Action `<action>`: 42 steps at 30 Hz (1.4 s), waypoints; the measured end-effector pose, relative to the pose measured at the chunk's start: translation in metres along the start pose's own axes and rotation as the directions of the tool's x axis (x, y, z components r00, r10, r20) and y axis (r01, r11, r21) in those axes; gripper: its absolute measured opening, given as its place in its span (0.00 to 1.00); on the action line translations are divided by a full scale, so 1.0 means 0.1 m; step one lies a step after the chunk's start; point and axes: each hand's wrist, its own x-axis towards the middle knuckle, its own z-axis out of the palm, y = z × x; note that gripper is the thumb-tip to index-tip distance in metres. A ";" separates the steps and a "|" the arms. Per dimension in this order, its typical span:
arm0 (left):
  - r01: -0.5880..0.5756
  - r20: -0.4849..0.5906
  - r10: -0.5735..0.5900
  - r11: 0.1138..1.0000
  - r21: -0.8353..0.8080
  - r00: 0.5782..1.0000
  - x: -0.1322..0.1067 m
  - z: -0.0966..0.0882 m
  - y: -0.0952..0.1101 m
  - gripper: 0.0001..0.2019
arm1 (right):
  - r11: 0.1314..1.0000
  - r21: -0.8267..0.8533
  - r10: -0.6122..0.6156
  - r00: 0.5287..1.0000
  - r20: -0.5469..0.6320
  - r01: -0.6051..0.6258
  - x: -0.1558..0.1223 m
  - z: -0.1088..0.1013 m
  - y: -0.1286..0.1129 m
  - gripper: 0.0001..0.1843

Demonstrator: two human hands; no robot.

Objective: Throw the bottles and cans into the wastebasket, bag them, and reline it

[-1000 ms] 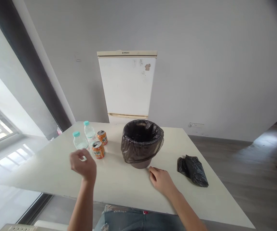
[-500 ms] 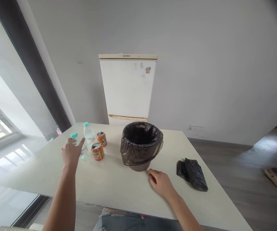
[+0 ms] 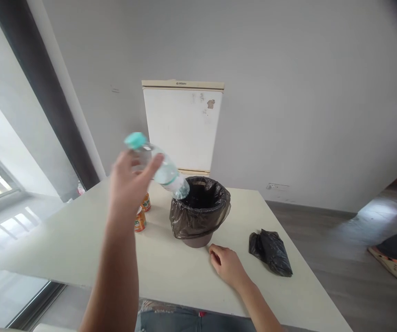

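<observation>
My left hand [image 3: 132, 177] is closed around a clear plastic bottle [image 3: 166, 171] with a teal cap. The bottle is tilted, cap up to the left, its base over the left rim of a trash bin [image 3: 198, 240] lined with a black bag [image 3: 198, 221]. My right hand [image 3: 228, 265] rests on the table, fingers curled with nothing visible in them, close to the bin's foot. Two orange drink cans [image 3: 140, 221] stand left of the bin, partly covered by my left arm. The second bottle seen earlier is out of sight now.
A folded black plastic bag [image 3: 272, 252] lies on the right part of the white table [image 3: 63, 244]. Behind the table stands a white fridge [image 3: 181, 124]. At the far right, another person's shoe [image 3: 392, 267] is on the floor.
My left hand has taken hold of one bottle, lifted it and carried it right to the bin, tilting it. The right hand has stayed by the bin.
</observation>
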 end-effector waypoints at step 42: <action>-0.383 0.934 -0.321 0.852 0.357 0.156 -0.07 1.78 -0.59 0.29 | 0.999 0.038 0.005 1.000 0.018 -0.006 0.01 0.06 0.09 0.09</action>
